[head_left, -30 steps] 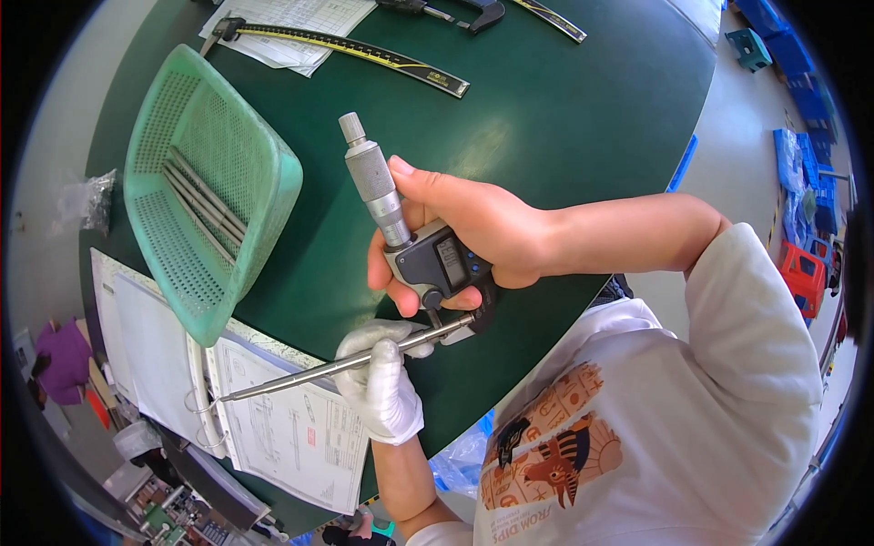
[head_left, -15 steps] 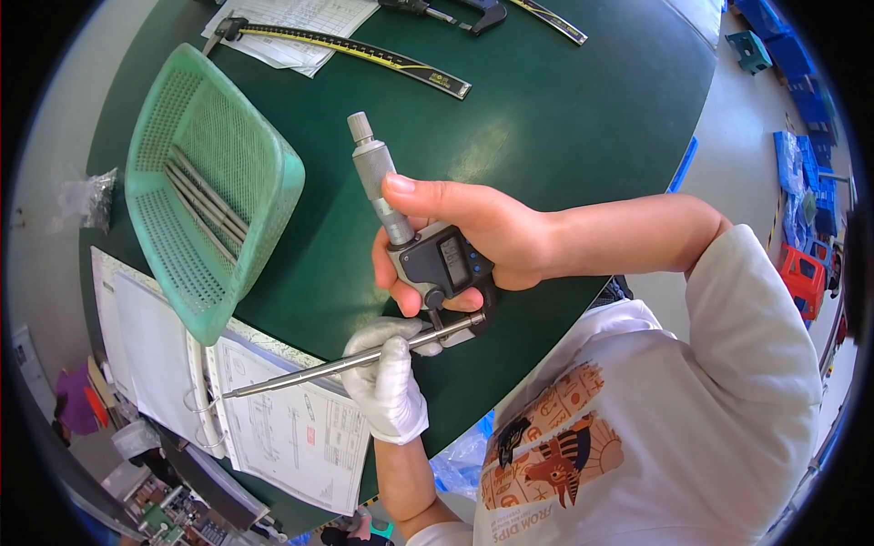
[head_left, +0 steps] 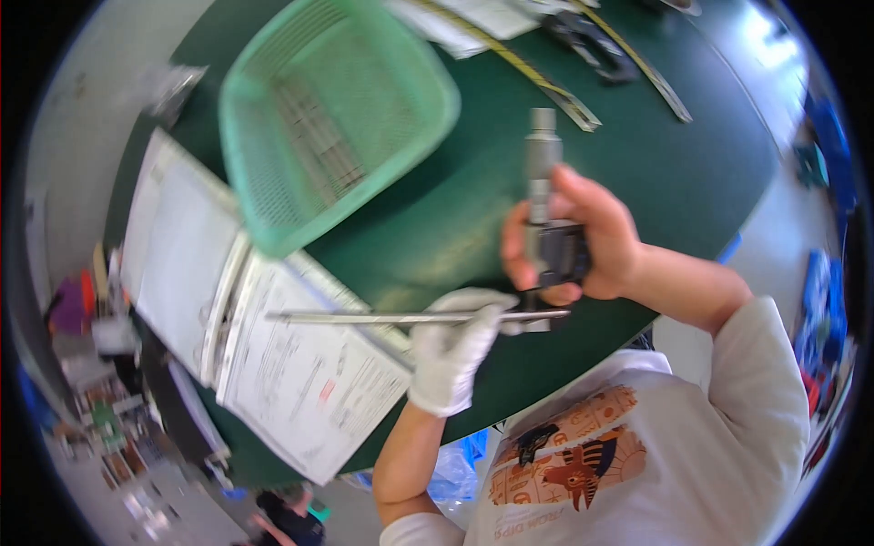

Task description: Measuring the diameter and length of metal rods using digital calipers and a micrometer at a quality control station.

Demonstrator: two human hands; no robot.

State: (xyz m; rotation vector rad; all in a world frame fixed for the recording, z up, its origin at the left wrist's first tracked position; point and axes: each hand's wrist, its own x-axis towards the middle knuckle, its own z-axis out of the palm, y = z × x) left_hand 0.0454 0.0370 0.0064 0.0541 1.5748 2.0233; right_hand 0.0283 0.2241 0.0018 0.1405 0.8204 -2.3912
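Note:
My left hand (head_left: 451, 359), in a white glove, is closed around a long, thin metal rod (head_left: 382, 318) that lies nearly level across the fingers. The bare fingers of my right hand (head_left: 605, 232) wrap round the body of a digital micrometer (head_left: 541, 159). Its silver thimble points away from me, and its frame reaches down to the rod's right end. Whether the measuring faces touch the rod I cannot tell; blur and fingers obscure that spot. The micrometer's display is smeared too.
A green mesh basket (head_left: 428, 100) holding several metal rods (head_left: 319, 146) stands on the green table (head_left: 710, 209). Left of my hands lies an open binder of drawings (head_left: 314, 382). Two long calipers (head_left: 510, 59) and a black measuring tool (head_left: 592, 45) lie far off. Another person (head_left: 291, 514) shows below.
The whole view has shifted and turned, so hands, basket and binder appear farther right and turned clockwise. Both hands keep their hold; the rod now looks nearly level.

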